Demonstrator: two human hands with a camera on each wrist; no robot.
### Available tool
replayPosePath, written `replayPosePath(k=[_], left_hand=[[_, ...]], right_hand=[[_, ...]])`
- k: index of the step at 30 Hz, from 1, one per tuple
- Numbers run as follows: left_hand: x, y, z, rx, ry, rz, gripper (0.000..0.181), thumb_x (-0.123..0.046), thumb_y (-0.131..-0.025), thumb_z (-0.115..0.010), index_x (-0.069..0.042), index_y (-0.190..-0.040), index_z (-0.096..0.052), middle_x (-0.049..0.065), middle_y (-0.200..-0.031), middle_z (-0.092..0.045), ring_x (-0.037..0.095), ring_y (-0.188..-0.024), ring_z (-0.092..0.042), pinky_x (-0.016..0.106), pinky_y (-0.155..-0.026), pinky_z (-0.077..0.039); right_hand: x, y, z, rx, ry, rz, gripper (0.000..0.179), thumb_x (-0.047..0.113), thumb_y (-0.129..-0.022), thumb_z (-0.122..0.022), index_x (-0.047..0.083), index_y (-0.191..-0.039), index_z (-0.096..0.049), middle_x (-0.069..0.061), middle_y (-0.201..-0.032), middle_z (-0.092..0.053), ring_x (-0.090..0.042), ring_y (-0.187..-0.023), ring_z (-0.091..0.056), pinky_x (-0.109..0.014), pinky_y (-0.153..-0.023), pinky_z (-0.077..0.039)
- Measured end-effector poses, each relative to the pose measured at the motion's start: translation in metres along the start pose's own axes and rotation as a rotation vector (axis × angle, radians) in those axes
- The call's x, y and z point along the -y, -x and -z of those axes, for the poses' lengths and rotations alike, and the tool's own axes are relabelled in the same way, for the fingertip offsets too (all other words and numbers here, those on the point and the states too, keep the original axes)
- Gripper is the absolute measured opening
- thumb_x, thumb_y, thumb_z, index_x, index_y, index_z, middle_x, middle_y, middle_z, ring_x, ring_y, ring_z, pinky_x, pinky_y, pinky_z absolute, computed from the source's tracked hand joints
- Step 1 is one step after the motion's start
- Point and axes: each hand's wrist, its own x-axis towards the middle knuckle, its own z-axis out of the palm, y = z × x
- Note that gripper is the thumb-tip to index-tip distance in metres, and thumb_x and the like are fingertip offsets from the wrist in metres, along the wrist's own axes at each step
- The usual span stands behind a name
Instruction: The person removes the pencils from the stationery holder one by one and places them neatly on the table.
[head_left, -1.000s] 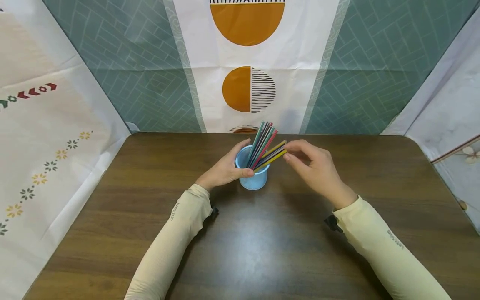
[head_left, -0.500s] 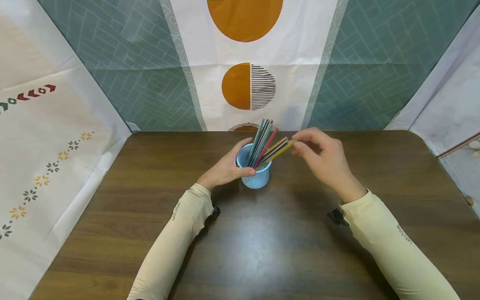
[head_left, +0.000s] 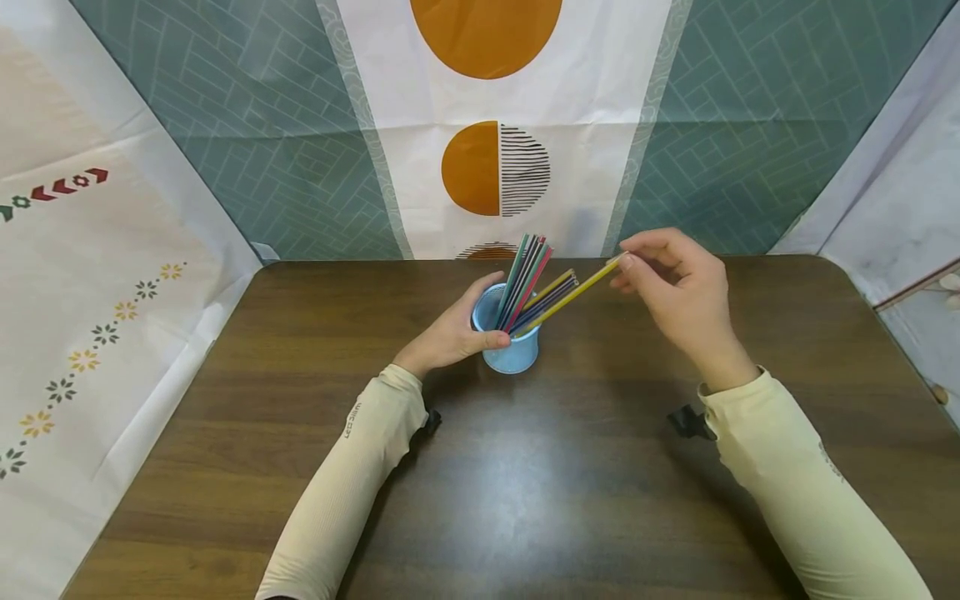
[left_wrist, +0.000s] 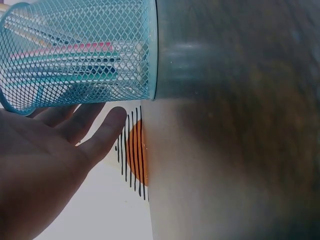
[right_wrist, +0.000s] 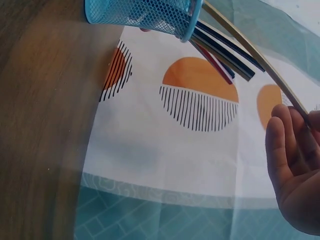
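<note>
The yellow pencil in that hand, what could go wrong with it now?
The yellow pencil might slip, since the right hand pinches it near its end. Pulling it could drag along the dark pencils leaning beside it. A hard tug might tip the blue mesh cup, though the left hand holds it.

Yellowish stick (right_wrist: pixel 277 80) in right hand (right_wrist: pixel 301 182), aslant from mesh cup (right_wrist: pixel 142 12)
</note>
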Motion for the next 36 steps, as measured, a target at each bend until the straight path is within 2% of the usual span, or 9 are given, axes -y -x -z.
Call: replayPosePath(k=[7, 13, 18, 20, 24, 28, 32, 36], left_hand=[[0.000, 0.000, 0.000, 0.002, -0.008, 0.016, 0.115, -0.068, -0.065, -0.074, -0.022, -0.153, -0.017, 0.006, -0.140, -0.042, 0.022, -0.120, -0.047, 0.040, -0.099, -0.042], [0.002, 0.000, -0.001, 0.009, -0.067, 0.007, 0.116, -0.061, -0.066, -0.078, -0.020, -0.154, -0.014, 0.004, -0.141, -0.041, 0.020, -0.122, -0.046, 0.040, -0.100, -0.040], [0.001, -0.001, -0.001, 0.018, -0.095, 0.019, 0.113, -0.050, -0.068, -0.083, -0.023, -0.154, -0.015, 0.004, -0.140, -0.043, 0.019, -0.121, -0.046, 0.040, -0.102, -0.038], [-0.003, -0.001, -0.001, 0.020, -0.099, 0.029, 0.110, -0.041, -0.071, -0.084, -0.021, -0.154, -0.015, 0.006, -0.140, -0.044, 0.021, -0.121, -0.046, 0.041, -0.102, -0.038], [-0.020, 0.003, -0.002, 0.026, -0.111, 0.045, 0.104, -0.028, -0.075, -0.084, -0.014, -0.153, -0.017, 0.012, -0.139, -0.045, 0.026, -0.120, -0.047, 0.043, -0.101, -0.039], [-0.038, 0.008, -0.003, 0.032, -0.120, 0.057, 0.100, -0.024, -0.077, -0.084, -0.011, -0.151, -0.019, 0.014, -0.138, -0.046, 0.027, -0.120, -0.048, 0.041, -0.100, -0.040], [-0.041, 0.009, -0.004, 0.024, -0.124, 0.057, 0.098, -0.020, -0.078, -0.083, -0.009, -0.151, -0.020, 0.015, -0.137, -0.047, 0.028, -0.120, -0.048, 0.041, -0.101, -0.039], [-0.041, 0.010, -0.004, 0.016, -0.133, 0.053, 0.098, -0.018, -0.078, -0.083, -0.008, -0.151, -0.019, 0.015, -0.137, -0.047, 0.027, -0.120, -0.048, 0.042, -0.100, -0.039]], right_hand=[[-0.011, -0.005, 0.007, -0.055, -0.264, -0.028, 0.015, -0.012, -0.087, -0.063, -0.009, -0.101, -0.066, -0.013, -0.080, -0.069, -0.021, -0.064, -0.066, -0.025, -0.062, -0.055], [-0.024, -0.002, 0.002, -0.069, -0.383, -0.158, 0.013, -0.003, -0.089, -0.066, -0.006, -0.101, -0.065, -0.014, -0.079, -0.067, -0.024, -0.062, -0.066, -0.031, -0.060, -0.056], [-0.035, 0.002, -0.005, -0.122, -0.435, -0.283, 0.011, 0.001, -0.090, -0.066, -0.003, -0.100, -0.064, -0.013, -0.079, -0.065, -0.022, -0.061, -0.067, -0.031, -0.058, -0.056], [-0.037, 0.004, -0.008, -0.147, -0.452, -0.316, 0.010, 0.001, -0.091, -0.065, -0.003, -0.100, -0.062, -0.012, -0.078, -0.065, -0.022, -0.060, -0.067, -0.032, -0.058, -0.056], [-0.040, 0.009, -0.015, -0.193, -0.462, -0.366, 0.011, 0.001, -0.092, -0.063, -0.003, -0.101, -0.059, -0.013, -0.080, -0.067, -0.022, -0.061, -0.068, -0.032, -0.059, -0.056], [-0.041, 0.014, -0.021, -0.229, -0.416, -0.380, 0.012, 0.001, -0.092, -0.062, -0.001, -0.103, -0.056, -0.012, -0.085, -0.069, -0.021, -0.062, -0.068, -0.032, -0.059, -0.056], [-0.042, 0.018, -0.028, -0.219, -0.363, -0.362, 0.019, 0.000, -0.092, -0.061, 0.004, -0.107, -0.051, -0.012, -0.087, -0.069, -0.021, -0.063, -0.069, -0.032, -0.059, -0.056], [-0.043, 0.020, -0.033, -0.200, -0.388, -0.350, 0.027, 0.000, -0.091, -0.062, 0.004, -0.113, -0.046, -0.013, -0.086, -0.069, -0.023, -0.065, -0.070, -0.033, -0.060, -0.056]])
